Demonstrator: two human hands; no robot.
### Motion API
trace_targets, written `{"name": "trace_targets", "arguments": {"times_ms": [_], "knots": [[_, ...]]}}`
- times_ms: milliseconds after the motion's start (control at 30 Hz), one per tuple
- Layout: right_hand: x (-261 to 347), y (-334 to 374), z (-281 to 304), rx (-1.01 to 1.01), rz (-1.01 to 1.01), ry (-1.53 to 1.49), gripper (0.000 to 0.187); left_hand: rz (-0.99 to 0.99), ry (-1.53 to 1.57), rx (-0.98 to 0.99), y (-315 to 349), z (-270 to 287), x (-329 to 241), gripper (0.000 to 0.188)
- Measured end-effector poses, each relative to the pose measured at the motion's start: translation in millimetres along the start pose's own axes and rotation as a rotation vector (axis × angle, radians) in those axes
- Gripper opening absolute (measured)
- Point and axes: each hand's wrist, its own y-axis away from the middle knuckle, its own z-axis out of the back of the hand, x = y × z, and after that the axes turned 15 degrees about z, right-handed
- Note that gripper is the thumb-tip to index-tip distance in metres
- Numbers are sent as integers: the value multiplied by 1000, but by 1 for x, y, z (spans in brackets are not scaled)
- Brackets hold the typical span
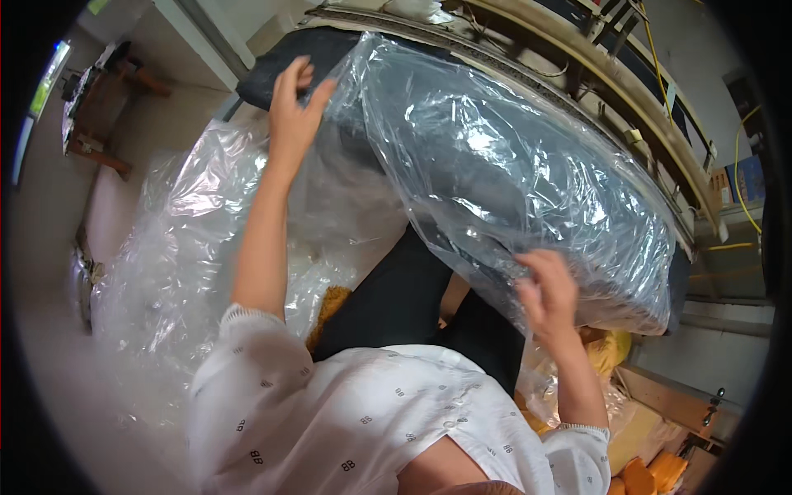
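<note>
A large clear plastic bag (495, 165) with dark folded fabric inside lies across my lap and up to a bench. My left hand (293, 107) is stretched far forward and grips the bag's far upper corner. Close to my body, my right hand (549, 293) pinches the bag's near lower edge. Both hands hold the plastic film; the dark fabric inside shows through it.
A heap of loose clear plastic sheeting (181, 256) covers the floor at my left. A wooden bench frame (594, 91) with yellow cables runs along the top right. Yellow cushions or packets (643, 462) lie at lower right. A small table (91, 99) stands at far left.
</note>
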Motion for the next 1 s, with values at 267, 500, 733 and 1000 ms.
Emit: {"name": "trace_targets", "arguments": {"times_ms": [267, 500, 733, 1000], "knots": [[-33, 4, -73, 219, 96, 144, 26, 328, -93, 289, 126, 51, 117, 58], [-24, -18, 1, -100, -219, -253, 4, 334, 390, 276, 118, 79, 33, 32], [-23, -11, 96, -418, -354, -236, 10, 362, 416, 555, 158, 75, -43, 65], [42, -21, 85, -358, -311, -316, 29, -203, 445, 961, 228, 21, -116, 48]]}}
